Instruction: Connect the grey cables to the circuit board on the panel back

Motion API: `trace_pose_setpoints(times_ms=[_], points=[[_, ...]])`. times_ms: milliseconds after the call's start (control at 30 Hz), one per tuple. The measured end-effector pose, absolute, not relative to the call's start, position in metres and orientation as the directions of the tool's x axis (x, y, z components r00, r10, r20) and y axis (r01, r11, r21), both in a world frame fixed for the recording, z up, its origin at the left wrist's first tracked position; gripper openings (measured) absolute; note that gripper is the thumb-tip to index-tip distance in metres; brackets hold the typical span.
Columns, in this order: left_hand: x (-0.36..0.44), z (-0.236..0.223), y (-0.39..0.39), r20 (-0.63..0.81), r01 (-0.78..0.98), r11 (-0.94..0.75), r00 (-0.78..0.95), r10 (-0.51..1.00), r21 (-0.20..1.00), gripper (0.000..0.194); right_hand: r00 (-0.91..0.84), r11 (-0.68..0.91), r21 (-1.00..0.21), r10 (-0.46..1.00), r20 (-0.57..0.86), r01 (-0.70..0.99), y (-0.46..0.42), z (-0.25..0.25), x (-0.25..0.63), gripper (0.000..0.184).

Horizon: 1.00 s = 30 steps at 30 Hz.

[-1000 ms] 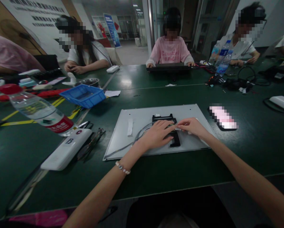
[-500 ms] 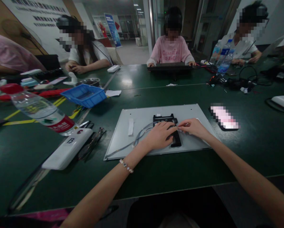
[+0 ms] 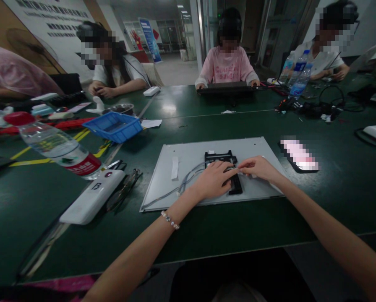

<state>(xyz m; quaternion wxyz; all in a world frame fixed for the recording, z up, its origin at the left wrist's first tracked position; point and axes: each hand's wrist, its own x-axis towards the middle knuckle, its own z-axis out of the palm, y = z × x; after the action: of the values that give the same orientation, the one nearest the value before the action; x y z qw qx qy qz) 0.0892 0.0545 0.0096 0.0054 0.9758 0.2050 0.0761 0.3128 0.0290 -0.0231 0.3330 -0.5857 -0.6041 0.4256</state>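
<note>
A light grey panel (image 3: 163,167) lies flat on the table, with a black plastic bracket (image 3: 236,184) on it. Across the bracket rests my left hand (image 3: 215,180), palm down, its fingers stretched and its thumb apart from them. My right hand (image 3: 257,169) pinches at the bracket's right side, close to my left fingertips. Whatever is between those pinched fingers is too small to make out. Thin grey cables (image 3: 183,183) curve over the panel and run under my left hand. A white paper strip (image 3: 174,168) lies on the panel's left part.
Left of the panel are glasses (image 3: 125,191), a white power bank (image 3: 93,197), a tilted water bottle (image 3: 60,147) and a blue bin (image 3: 114,128). A phone (image 3: 299,155) lies to the right. Several people sit around the green table (image 3: 254,239), with bottles (image 3: 298,79) and black cables at the far right.
The whole view has shifted slightly to the right. Both hands keep their places at the bracket, with hardly any finger movement to see.
</note>
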Motion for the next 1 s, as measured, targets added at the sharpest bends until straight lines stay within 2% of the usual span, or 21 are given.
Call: trace_pose_setpoints(times_ms=[433,567,767,1000], points=[[0.089,0.009,0.054,0.152,0.401,-0.914,0.901,0.405,0.06,0.04,-0.087,-0.004,-0.914,0.995,-0.043,0.406,0.025,-0.017,0.308,0.019],[0.09,0.009,0.054,0.163,0.394,-0.917,0.903,0.398,0.059,0.038,-0.088,0.062,-0.878,0.996,0.022,0.475,0.024,-0.018,0.307,0.022],[0.089,0.01,0.054,0.168,0.389,-0.921,0.906,0.389,0.033,0.039,-0.14,0.189,-0.755,0.982,0.13,0.628,0.027,-0.018,0.307,0.012],[0.087,0.013,0.05,0.194,0.409,-0.912,0.897,0.397,-0.024,0.044,-0.13,0.181,-0.784,0.983,0.128,0.594,0.025,-0.015,0.309,0.019]])
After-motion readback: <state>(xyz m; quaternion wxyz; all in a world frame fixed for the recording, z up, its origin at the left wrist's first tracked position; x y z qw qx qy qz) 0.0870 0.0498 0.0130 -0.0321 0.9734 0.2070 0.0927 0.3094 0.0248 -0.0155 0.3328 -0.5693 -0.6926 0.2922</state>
